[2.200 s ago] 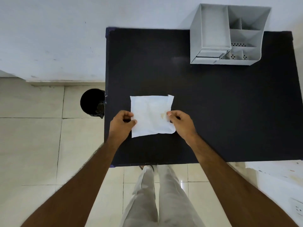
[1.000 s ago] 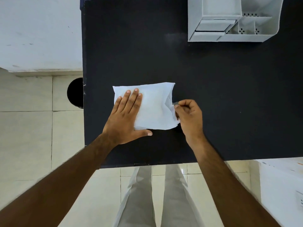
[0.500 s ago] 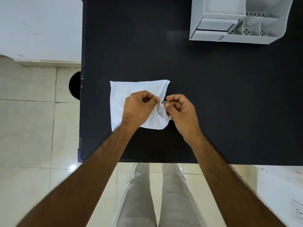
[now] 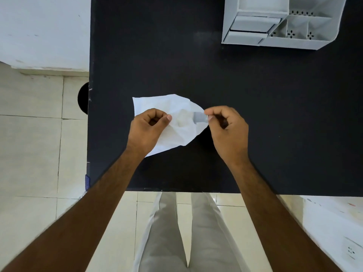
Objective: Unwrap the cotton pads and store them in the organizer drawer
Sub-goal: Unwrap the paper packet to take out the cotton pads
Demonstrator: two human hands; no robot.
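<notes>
Since half a second ago your two hands have drawn apart along the packet's right end, and a short grey strip point(image 4: 200, 117) now shows stretched between that end and your right fingertips; the packet itself has puckered from a flat square into a rounded, pointed shape.

The one white packet of cotton pads point(image 4: 182, 122) is thin, crinkled and papery, with soft creases running toward the pinched end. It lies on the matte black table point(image 4: 275, 114) near the front edge, well apart from the single grey plastic organizer point(image 4: 279, 22) at the far right corner. The organizer is smooth and boxy, with open compartments whose floors are pierced with small flower-shaped holes, and two shallow drawer fronts stacked at its left.

Your left hand point(image 4: 146, 130) is curled nearly into a fist, thumb and forefinger pinching the packet's middle. Your right hand point(image 4: 228, 130) is likewise curled, thumb and forefinger nipping the grey strip at its outer end. Whether the strip is tape or a tab, you cannot tell here.
</notes>
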